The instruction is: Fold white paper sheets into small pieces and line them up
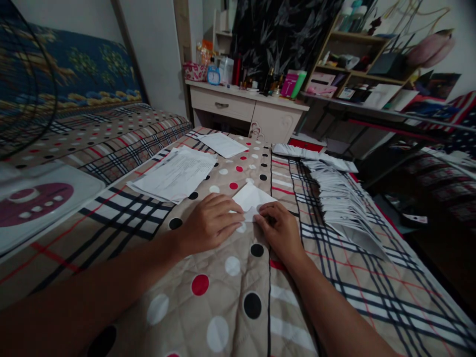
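Observation:
A small white sheet of paper (254, 197), partly folded, lies on the dotted bedspread between my hands. My left hand (214, 218) has its fingers together over the paper's left edge, pressing it at the near side. At the near right corner, my right hand (279, 229) pinches the paper between thumb and bent fingers. A narrow strip of the paper shows between the two hands; the parts beneath my fingertips are hidden. To the left lies a stack of printed sheets (176, 173), and beyond it a smaller stack of white paper (223, 145).
On the right, a long row of folded papers (344, 201) leans across the plaid bedspread (334, 292). A fan (33, 198) stands at the left edge. Behind the bed are a white dresser (223, 105) holding bottles and boxes, and shelves (345, 74).

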The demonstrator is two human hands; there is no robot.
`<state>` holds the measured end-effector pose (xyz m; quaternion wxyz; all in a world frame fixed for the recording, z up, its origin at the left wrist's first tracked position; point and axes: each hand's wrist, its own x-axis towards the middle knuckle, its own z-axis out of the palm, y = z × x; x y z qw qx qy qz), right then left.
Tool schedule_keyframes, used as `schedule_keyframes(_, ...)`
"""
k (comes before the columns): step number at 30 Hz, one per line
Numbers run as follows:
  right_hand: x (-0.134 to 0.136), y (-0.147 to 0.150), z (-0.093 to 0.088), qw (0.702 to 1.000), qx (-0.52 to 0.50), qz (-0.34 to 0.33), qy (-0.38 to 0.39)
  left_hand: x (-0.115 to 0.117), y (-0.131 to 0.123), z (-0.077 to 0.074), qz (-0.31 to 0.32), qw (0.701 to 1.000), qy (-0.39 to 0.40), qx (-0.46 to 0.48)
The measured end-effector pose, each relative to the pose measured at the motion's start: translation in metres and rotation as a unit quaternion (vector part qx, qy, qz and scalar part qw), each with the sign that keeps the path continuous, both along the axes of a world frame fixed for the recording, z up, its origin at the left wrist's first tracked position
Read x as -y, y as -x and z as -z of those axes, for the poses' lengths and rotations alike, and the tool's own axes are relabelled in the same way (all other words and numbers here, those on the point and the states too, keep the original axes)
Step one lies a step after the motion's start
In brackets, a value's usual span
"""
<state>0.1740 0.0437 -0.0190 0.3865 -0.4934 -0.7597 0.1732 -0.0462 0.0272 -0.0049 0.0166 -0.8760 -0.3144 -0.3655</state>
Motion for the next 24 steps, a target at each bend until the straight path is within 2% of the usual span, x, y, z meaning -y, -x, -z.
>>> schedule_keyframes(3, -0.001, 0.001, -0.001, 0.999, 0.037, 0.030, 0.007, 0.004, -0.006, 0.003, 0.049, 0.997, 0.006, -0.053)
schedule_keyframes(6, -0.002, 0.001, -0.001, 0.997, 0.066, 0.051, 0.009, 0.005, -0.011, 0.008, 0.063, 0.992, 0.066, -0.089)
schedule_keyframes(9, -0.003, -0.001, 0.001, 0.995, 0.073, 0.065, -0.001, 0.003, -0.011, 0.013, 0.041, 0.988, 0.126, -0.084)
schedule_keyframes(12, -0.007, -0.005, 0.006, 0.994, 0.070, 0.084, -0.027, 0.000, -0.008, 0.015, 0.002, 0.987, 0.140, -0.079)
schedule_keyframes(17, -0.014, -0.014, 0.013, 0.990, 0.078, 0.108, -0.048, -0.004, -0.001, 0.015, -0.030, 0.987, 0.102, -0.121)
schedule_keyframes(21, -0.018, -0.021, 0.013, 0.992, 0.088, 0.082, -0.029, -0.003, 0.000, 0.009, -0.059, 0.984, 0.042, -0.161)
schedule_keyframes(24, -0.020, -0.026, 0.013, 0.997, 0.041, 0.068, -0.025, -0.005, 0.003, 0.004, -0.081, 0.979, 0.008, -0.188)
